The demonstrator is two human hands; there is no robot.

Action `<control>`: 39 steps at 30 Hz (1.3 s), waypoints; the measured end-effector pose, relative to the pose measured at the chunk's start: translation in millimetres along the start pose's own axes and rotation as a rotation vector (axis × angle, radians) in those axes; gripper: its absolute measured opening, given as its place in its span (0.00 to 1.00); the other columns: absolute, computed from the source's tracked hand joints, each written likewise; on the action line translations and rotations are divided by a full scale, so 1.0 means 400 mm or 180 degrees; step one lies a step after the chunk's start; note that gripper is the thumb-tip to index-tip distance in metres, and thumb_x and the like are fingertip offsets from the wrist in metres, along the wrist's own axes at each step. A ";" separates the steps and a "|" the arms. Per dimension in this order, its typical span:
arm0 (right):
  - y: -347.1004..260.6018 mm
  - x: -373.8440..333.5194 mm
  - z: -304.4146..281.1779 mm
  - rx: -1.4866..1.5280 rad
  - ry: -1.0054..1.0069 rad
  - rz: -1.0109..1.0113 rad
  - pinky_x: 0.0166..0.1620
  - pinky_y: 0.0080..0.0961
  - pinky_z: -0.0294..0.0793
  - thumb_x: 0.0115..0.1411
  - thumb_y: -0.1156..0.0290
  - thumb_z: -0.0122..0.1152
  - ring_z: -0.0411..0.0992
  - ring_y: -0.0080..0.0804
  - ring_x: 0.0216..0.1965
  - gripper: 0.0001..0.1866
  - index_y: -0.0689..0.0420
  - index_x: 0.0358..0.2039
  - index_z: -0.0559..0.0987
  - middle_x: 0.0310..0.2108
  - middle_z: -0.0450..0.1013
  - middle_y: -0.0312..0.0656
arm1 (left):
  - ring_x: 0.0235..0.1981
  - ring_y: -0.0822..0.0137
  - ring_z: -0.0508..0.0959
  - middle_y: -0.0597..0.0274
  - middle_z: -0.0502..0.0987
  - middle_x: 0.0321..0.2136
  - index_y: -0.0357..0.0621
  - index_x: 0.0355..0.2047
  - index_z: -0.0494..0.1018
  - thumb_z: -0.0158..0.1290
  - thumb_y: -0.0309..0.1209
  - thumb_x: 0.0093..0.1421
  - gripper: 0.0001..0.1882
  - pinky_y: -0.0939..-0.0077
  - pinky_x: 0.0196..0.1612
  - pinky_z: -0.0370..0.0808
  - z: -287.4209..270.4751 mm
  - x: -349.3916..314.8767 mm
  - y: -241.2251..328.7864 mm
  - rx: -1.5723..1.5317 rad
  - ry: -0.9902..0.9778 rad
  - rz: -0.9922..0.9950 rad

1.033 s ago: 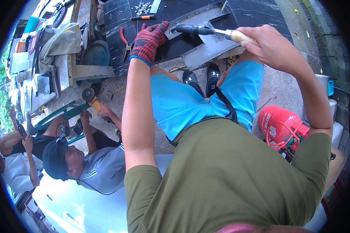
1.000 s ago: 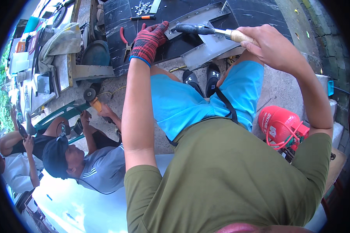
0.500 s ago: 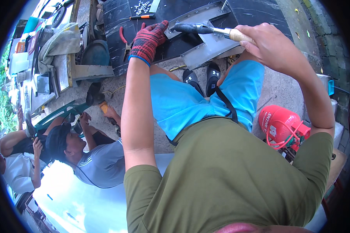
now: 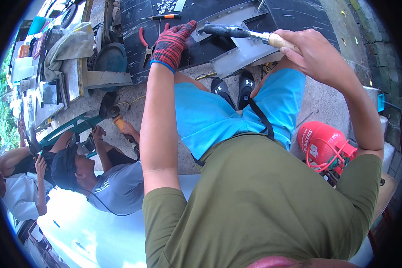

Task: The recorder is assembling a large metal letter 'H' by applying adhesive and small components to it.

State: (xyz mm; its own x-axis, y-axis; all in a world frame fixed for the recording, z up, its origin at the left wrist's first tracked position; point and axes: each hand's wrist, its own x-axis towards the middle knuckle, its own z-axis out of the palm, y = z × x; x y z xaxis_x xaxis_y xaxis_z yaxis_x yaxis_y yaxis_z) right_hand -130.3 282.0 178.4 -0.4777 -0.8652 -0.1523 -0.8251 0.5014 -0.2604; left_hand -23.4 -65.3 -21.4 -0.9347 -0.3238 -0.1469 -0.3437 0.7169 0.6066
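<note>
A bent sheet-metal piece (image 4: 248, 51), grey with turned-up edges, lies on the black, white-veined tabletop (image 4: 299, 18) before me. My left hand (image 4: 172, 47), in a red and black striped glove, has its fingers closed at the piece's left end; the thumb side is partly hidden. Bare, my right hand (image 4: 315, 53) grips a tool (image 4: 228, 30) by its light wooden handle. This tool has a metal shank and a long, rounded black head, held over the metal piece with its tip near the gloved fingers. I cannot make out its exact kind.
Red-handled pliers (image 4: 146, 48) and an orange and black screwdriver (image 4: 166, 16) lie left of my glove, with small metal parts (image 4: 166, 6) beyond. A red gas cylinder (image 4: 320, 142) stands at my right. Two people sit at left, one holding a yellow power tool (image 4: 118, 121).
The view has shifted slightly. Both hands keep their holds, and the black-headed tool stays over the metal piece with almost no movement.
</note>
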 end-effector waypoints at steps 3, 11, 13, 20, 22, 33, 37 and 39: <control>0.012 -0.008 0.005 0.0073 0.0030 0.0022 0.50 0.46 0.76 0.62 0.69 0.61 0.78 0.57 0.43 0.20 0.64 0.54 0.79 0.40 0.79 0.59 | 0.63 0.60 0.74 0.56 0.82 0.53 0.56 0.62 0.74 0.65 0.28 0.60 0.29 0.66 0.68 0.67 -0.041 -0.009 0.122 -0.1148 -0.0049 -0.1110; 0.035 -0.007 0.021 0.0100 0.0160 -0.0232 0.47 0.42 0.77 0.64 0.69 0.59 0.78 0.57 0.36 0.21 0.63 0.57 0.78 0.37 0.78 0.61 | 0.70 0.60 0.64 0.59 0.83 0.46 0.48 0.53 0.81 0.54 0.39 0.70 0.16 0.72 0.63 0.68 -0.035 -0.010 0.108 -0.1451 0.0022 -0.1233; 0.016 -0.007 0.012 0.0104 0.0089 -0.0023 0.49 0.45 0.76 0.61 0.69 0.62 0.79 0.57 0.41 0.21 0.63 0.54 0.80 0.38 0.80 0.59 | 0.68 0.62 0.67 0.60 0.83 0.46 0.49 0.54 0.80 0.51 0.36 0.72 0.15 0.75 0.61 0.70 -0.042 -0.025 0.115 -0.0633 0.0031 -0.0974; 0.026 -0.006 0.021 0.0058 0.0159 -0.0103 0.50 0.46 0.75 0.62 0.69 0.61 0.78 0.57 0.42 0.21 0.62 0.54 0.80 0.39 0.79 0.59 | 0.67 0.68 0.67 0.62 0.82 0.51 0.53 0.57 0.79 0.53 0.28 0.70 0.17 0.79 0.61 0.70 -0.051 -0.034 0.110 -0.1999 -0.0258 -0.1239; 0.030 -0.008 0.025 0.0036 0.0200 -0.0108 0.51 0.46 0.75 0.62 0.68 0.61 0.78 0.58 0.42 0.21 0.62 0.54 0.80 0.40 0.79 0.59 | 0.64 0.68 0.71 0.63 0.82 0.51 0.52 0.57 0.79 0.53 0.27 0.70 0.17 0.79 0.60 0.71 -0.049 -0.028 0.115 -0.1530 -0.0287 -0.1018; 0.017 -0.009 -0.004 0.0103 0.0072 0.0042 0.50 0.47 0.75 0.62 0.69 0.59 0.78 0.58 0.41 0.21 0.63 0.55 0.79 0.38 0.79 0.60 | 0.38 0.64 0.84 0.55 0.81 0.38 0.38 0.51 0.77 0.65 0.37 0.64 0.21 0.78 0.53 0.81 -0.045 -0.022 0.142 -0.3198 0.0136 -0.1821; 0.022 -0.010 0.003 0.0019 0.0121 0.0019 0.50 0.47 0.75 0.63 0.68 0.59 0.78 0.57 0.41 0.21 0.63 0.55 0.79 0.38 0.79 0.60 | 0.44 0.66 0.84 0.57 0.82 0.41 0.41 0.59 0.73 0.61 0.32 0.66 0.23 0.79 0.54 0.81 -0.045 -0.014 0.125 -0.2961 -0.0018 -0.1877; 0.018 -0.002 0.004 0.0030 0.0105 -0.0016 0.50 0.47 0.75 0.63 0.68 0.59 0.78 0.57 0.41 0.21 0.63 0.55 0.79 0.39 0.79 0.59 | 0.49 0.68 0.82 0.59 0.83 0.44 0.46 0.64 0.70 0.59 0.25 0.65 0.27 0.79 0.58 0.78 -0.032 -0.001 0.044 -0.1924 -0.0410 -0.0873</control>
State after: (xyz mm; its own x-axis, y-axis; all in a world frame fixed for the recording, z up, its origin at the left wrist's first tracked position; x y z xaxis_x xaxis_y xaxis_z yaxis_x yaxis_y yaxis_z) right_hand -135.2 286.1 175.0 -0.4835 -0.8672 -0.1194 -0.8247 0.4970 -0.2700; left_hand -28.1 -60.5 -0.4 -0.8371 -0.3418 -0.4272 -0.4937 0.1358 0.8589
